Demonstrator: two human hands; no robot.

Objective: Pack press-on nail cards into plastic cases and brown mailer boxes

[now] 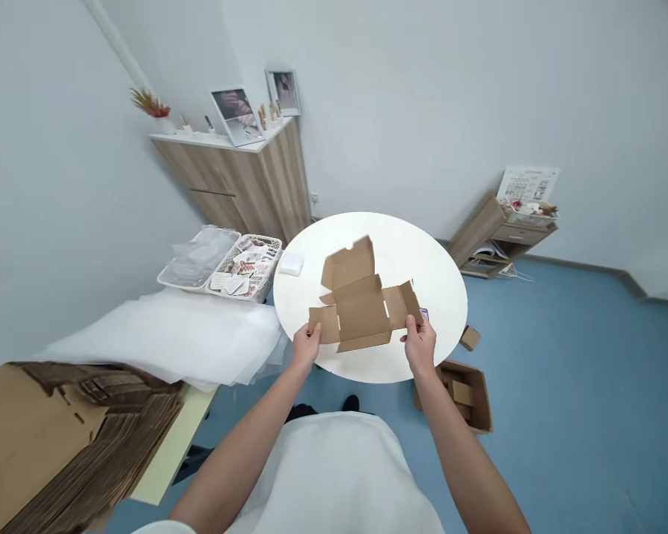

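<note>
An unfolded brown cardboard box (361, 315) is held up over the round white table (423, 259), its flaps partly bent along the creases. My left hand (306, 345) is closed on its left side flap, thumb on top. On the opposite side, my right hand (421, 344) grips the right side flap, thumb on top and fingers beneath. A phone (424, 314) with a lit screen shows partly behind the right flap. Near the table's left edge lies a small white packet (291, 265).
To the left are stacked flat cardboard boxes (128, 445), white foam sheets (178, 334) and a white basket of printed cards (248, 267). On the floor at right stand an open carton (482, 400) and a small brown box (470, 338).
</note>
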